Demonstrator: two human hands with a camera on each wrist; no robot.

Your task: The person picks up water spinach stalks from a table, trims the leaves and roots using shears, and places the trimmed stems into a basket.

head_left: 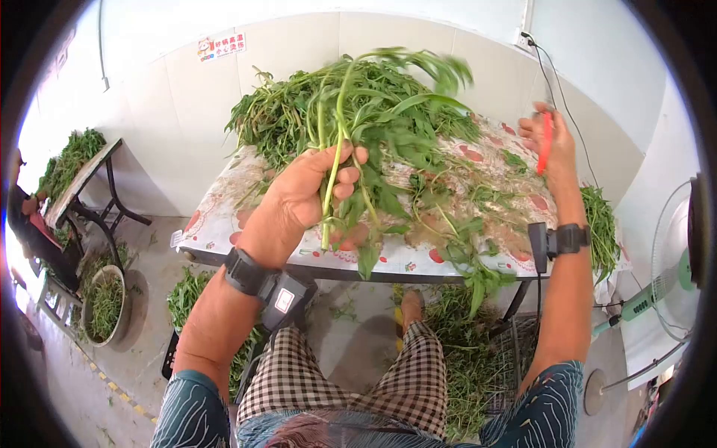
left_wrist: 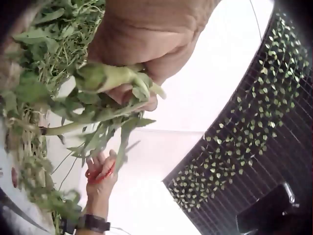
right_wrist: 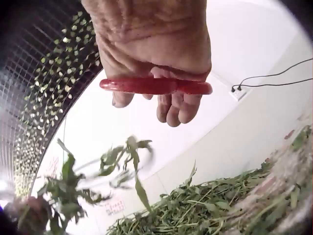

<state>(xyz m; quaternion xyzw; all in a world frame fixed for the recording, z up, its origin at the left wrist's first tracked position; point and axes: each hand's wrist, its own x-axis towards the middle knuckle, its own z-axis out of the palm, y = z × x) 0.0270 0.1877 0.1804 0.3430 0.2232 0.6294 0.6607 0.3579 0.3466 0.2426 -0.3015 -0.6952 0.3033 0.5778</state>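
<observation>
My left hand (head_left: 317, 183) pinches a few leafy green stems (head_left: 337, 160) between thumb and fingers, raised over the near side of the table; the leafy tops bend right and blur. In the left wrist view the cut stem ends (left_wrist: 105, 78) stick out beside that hand (left_wrist: 146, 44). Raised at the right, my right hand (head_left: 553, 145) holds a red-handled tool (head_left: 546, 142), which looks like scissors, with the red loops (right_wrist: 142, 86) across the palm in the right wrist view. The two hands are well apart.
A large heap of greens (head_left: 284, 112) lies at the back of the patterned tablecloth (head_left: 216, 213), with loose sprigs at the right. A fan (head_left: 657, 291) stands at far right. Crates of greens flank my legs; a basin (head_left: 108, 306) and another person (head_left: 37, 224) are at left.
</observation>
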